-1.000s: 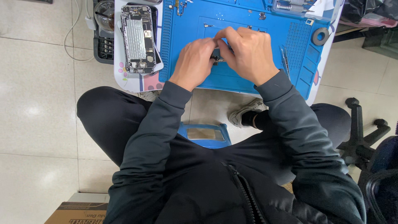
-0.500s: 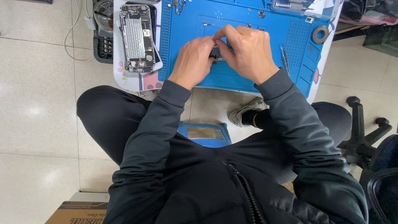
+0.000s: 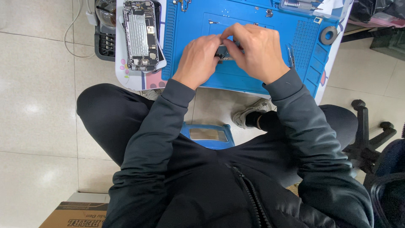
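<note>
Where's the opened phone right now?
In the head view, the opened phone lies upper left on the white table edge, just left of the blue repair mat and the left hand.

Brown cardboard box with dark print at bottom-left, on floor beside person's left side

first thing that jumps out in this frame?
The bright blue work mat on the table, with the left hand and right hand pinched together over a small dark part at its middle. Next, the opened phone lying left of the mat, insides exposed.
</note>
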